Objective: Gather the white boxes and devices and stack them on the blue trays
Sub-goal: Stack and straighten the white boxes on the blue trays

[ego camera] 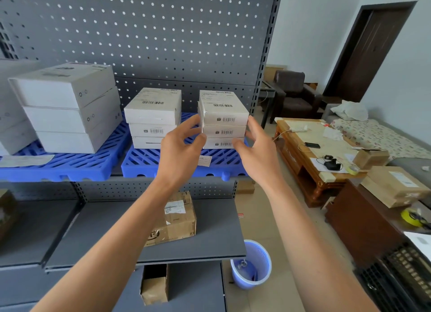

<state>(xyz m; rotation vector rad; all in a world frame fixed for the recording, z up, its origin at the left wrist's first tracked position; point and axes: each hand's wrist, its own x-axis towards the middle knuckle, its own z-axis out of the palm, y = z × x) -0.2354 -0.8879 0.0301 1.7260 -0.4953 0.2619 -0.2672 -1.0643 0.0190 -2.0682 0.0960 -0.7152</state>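
Both hands up at the right-hand stack of small white boxes (pixel 223 119) on the right blue tray (pixel 163 162): left hand (pixel 180 146) against the stack's left side with fingers loosely spread, right hand (pixel 255 141) at its right side with fingers curved toward the lower boxes. Neither plainly clamped; looks like steadying or squaring the pile, though actual contact of the right fingertips hard to confirm. Three boxes high here, the top one sitting a little askew over the two below. Just beside it on the same tray, a second stack of small white boxes (pixel 152 118), also three high. Further left, on the left blue tray (pixel 70 164), a stack of larger white boxes (pixel 67 106), three high, with more white boxes at the frame's edge. Judging by this, most of the stacking already done, and the present step probably a final tidy of the right pile. Still unshelved as far as visible: a small white device with a cable (pixel 297 128) on the wooden table (pixel 300 153) well to the right. Brown cardboard carton (pixel 173 220) on the grey shelf below, apparently no part of the job.
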